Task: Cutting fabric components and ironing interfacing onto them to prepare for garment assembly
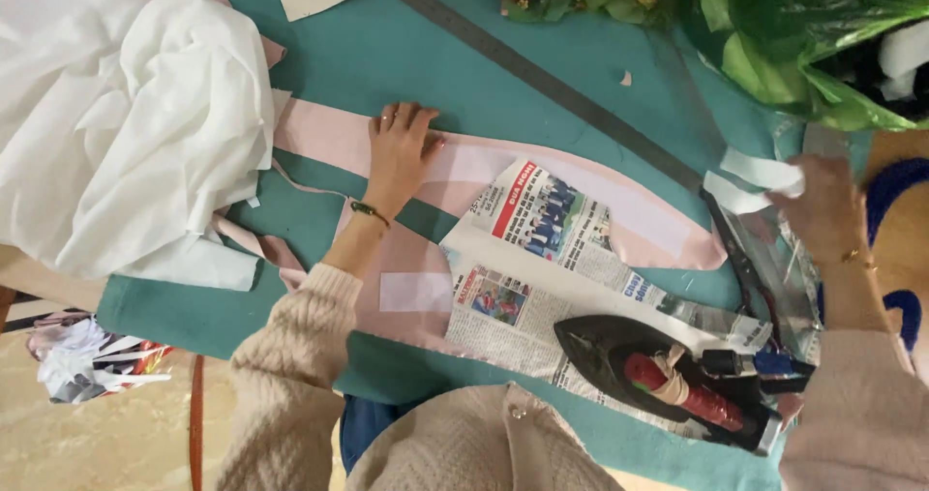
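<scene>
Looks like the pressing stage: the left hand [399, 152] lies flat, fingers spread, on the pink fabric strip [542, 177] mid-frame, while the right hand [823, 206] at the right edge pinches a white strip [755, 183]. The iron [668, 380] sits on newspaper [542, 259] at lower right, so laying that strip squarely probably comes first.

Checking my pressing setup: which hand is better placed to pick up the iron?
Probably the right hand: it is nearer the iron, though it holds white strips. The left hand presses the pink fabric.
</scene>
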